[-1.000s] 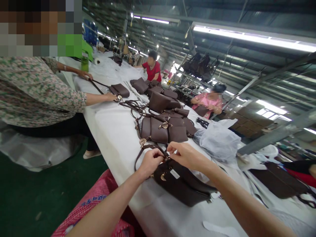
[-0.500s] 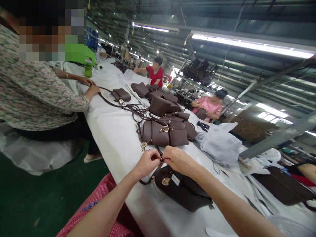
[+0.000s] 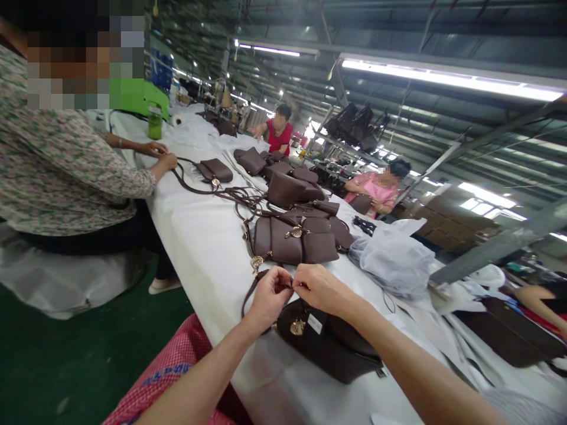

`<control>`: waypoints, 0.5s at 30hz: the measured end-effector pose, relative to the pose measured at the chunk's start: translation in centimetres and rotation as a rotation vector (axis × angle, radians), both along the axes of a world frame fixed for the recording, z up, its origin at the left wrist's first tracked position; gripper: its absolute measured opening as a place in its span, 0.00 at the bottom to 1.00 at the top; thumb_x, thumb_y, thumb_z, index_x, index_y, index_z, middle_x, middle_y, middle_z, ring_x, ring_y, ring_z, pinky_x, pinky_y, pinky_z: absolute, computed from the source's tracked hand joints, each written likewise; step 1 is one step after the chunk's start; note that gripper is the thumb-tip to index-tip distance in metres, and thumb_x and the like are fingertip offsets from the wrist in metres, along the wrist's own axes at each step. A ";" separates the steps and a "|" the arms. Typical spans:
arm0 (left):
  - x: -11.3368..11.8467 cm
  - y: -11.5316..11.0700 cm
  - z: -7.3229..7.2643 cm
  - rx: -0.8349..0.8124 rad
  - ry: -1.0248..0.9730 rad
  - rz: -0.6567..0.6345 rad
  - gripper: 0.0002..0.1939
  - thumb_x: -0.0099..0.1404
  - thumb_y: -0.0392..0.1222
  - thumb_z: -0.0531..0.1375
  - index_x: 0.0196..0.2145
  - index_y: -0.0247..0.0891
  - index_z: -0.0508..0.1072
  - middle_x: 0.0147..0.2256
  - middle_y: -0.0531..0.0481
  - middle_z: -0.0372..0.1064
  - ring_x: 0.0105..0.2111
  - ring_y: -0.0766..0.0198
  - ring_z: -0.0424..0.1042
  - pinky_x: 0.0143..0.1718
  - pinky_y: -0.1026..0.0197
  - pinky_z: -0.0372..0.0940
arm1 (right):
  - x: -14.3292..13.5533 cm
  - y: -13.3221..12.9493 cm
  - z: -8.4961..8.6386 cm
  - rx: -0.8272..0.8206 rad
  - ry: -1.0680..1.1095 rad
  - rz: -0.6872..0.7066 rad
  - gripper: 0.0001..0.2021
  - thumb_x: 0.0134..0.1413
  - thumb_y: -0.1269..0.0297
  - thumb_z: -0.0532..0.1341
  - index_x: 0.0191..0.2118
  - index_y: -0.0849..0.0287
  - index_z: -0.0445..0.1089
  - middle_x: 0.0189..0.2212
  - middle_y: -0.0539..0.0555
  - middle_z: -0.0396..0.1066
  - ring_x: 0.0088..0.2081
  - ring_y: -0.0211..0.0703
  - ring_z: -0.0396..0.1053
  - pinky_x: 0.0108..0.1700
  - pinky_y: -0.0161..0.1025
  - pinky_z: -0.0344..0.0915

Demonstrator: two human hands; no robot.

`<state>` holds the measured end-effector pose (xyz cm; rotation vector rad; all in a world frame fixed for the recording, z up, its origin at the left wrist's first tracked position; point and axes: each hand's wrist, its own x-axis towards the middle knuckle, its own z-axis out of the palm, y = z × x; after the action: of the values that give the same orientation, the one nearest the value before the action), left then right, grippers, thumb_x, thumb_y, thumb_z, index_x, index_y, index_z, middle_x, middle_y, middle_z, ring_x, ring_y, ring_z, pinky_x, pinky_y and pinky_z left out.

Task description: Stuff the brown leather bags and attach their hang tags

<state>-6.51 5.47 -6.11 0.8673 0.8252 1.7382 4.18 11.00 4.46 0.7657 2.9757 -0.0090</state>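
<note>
A dark brown handbag (image 3: 336,348) lies on the white-covered table in front of me, with a round gold charm (image 3: 297,327) and a white tag (image 3: 315,323) on it. Just above the bag, my left hand (image 3: 271,295) pinches the bag's thin dark strap (image 3: 250,293), which loops down on the left. Fingertip to fingertip with it, my right hand (image 3: 316,288) is closed on the same strap. The exact spot between the fingers is small and partly hidden. Beyond my hands, several brown bags (image 3: 283,239) with gold charms lie close by.
A co-worker in a floral shirt (image 3: 75,159) sits at the left, hands on another strap. Crumpled clear plastic (image 3: 394,260) lies right of the bags. A large dark bag (image 3: 509,333) is at the far right. A red checked sack (image 3: 177,372) stands against the table's near edge (image 3: 224,369).
My left hand has turned and shifted slightly, its fingers still by the right hand's. The strap's loop at the left has risen. The floral-shirted co-worker's hands have moved a little.
</note>
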 end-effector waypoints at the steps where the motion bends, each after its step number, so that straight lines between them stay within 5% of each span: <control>1: 0.1 0.0 -0.1 -0.008 -0.001 0.006 0.11 0.45 0.29 0.59 0.29 0.36 0.68 0.27 0.54 0.67 0.29 0.68 0.66 0.32 0.66 0.61 | 0.0 0.0 -0.1 0.004 0.003 -0.002 0.10 0.51 0.79 0.58 0.23 0.62 0.71 0.25 0.52 0.68 0.28 0.38 0.64 0.31 0.33 0.54; 7: -0.2 -0.4 -0.4 -0.211 0.028 -0.110 0.12 0.39 0.28 0.55 0.24 0.37 0.71 0.19 0.57 0.63 0.21 0.68 0.61 0.25 0.65 0.56 | 0.0 0.3 -0.3 -0.006 0.101 -0.101 0.09 0.46 0.81 0.57 0.23 0.62 0.68 0.24 0.49 0.65 0.27 0.36 0.62 0.30 0.32 0.54; 11: -0.6 -0.8 0.3 -0.169 0.083 -0.182 0.07 0.39 0.30 0.55 0.16 0.37 0.71 0.18 0.54 0.65 0.22 0.66 0.62 0.27 0.64 0.57 | 0.0 0.4 0.1 -0.147 0.167 -0.090 0.10 0.46 0.82 0.57 0.29 0.60 0.68 0.26 0.47 0.67 0.28 0.35 0.63 0.32 0.30 0.56; 15: -0.7 -1.0 0.7 -0.077 -0.218 -0.229 0.04 0.39 0.30 0.55 0.17 0.36 0.68 0.23 0.53 0.66 0.26 0.67 0.64 0.31 0.64 0.60 | 0.9 -0.1 0.7 -0.084 0.095 0.016 0.09 0.53 0.80 0.55 0.33 0.61 0.68 0.32 0.51 0.69 0.33 0.38 0.66 0.36 0.33 0.59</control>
<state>-7.26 4.48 -5.38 0.6788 0.6187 1.5567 5.03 10.92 5.14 0.7514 3.0475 -0.1738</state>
